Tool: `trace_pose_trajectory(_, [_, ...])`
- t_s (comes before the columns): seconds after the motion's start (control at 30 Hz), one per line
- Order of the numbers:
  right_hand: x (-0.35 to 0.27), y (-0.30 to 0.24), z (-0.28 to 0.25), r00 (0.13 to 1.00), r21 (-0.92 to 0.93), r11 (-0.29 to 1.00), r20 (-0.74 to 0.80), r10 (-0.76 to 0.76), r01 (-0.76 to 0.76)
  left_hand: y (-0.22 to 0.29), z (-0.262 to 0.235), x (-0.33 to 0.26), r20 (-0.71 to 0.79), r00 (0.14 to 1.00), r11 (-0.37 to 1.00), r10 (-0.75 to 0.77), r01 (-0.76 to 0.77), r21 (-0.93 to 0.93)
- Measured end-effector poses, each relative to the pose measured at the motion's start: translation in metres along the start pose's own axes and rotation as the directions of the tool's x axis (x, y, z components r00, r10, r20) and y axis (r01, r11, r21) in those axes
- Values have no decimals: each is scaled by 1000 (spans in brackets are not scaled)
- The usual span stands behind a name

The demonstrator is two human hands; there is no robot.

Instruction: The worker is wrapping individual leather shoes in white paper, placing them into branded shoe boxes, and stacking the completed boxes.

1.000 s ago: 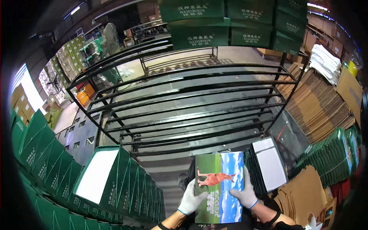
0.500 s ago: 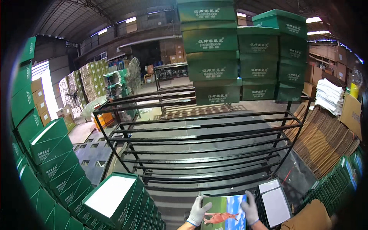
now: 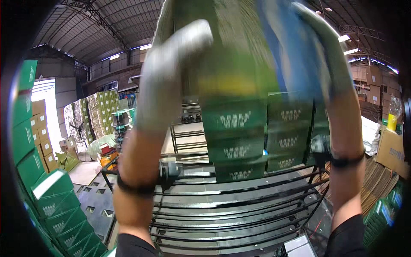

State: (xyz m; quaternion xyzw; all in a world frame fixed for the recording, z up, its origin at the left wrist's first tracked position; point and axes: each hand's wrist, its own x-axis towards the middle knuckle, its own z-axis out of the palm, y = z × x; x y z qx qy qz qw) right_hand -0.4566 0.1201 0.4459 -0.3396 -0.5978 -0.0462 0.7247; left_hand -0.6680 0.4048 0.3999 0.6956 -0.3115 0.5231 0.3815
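Both my arms are raised high. Between my hands is a printed box [image 3: 239, 51], green on the left and blue on the right, smeared by motion and cut off by the upper edge. My left hand [image 3: 175, 55], in a whitish glove, presses its left side, thumb across the face. On the opposite side my gloved right hand [image 3: 332, 51] grips it, fingers partly blurred. Behind and below the held box rise stacked green boxes [image 3: 235, 132] on a black metal rack [image 3: 231, 205]. Whether the held box touches the stack I cannot tell.
More green boxes [image 3: 60, 205] are piled along the left. Flattened brown cardboard [image 3: 359, 192] leans at the right, near a white pile [image 3: 370, 132] and a brown carton [image 3: 391, 147]. An open box with white inside [image 3: 299, 247] shows at the bottom.
My hands have lifted the printed box from low in front of me to above the stack's visible top. The view has tilted upward, so the rack and stack appear lower.
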Motion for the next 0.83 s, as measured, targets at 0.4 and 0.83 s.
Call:
trace_pose_trajectory(0.4, [16,50,-15,824,-217,910,-532,192,-353,-136,-29,97,77,839,781,-538,531,-329])
trace_pose_trajectory(0.83, [-253,126,-286,-261,683,704,-728,634,-193,-237,-88,-278,489,37,420,-871,571,706])
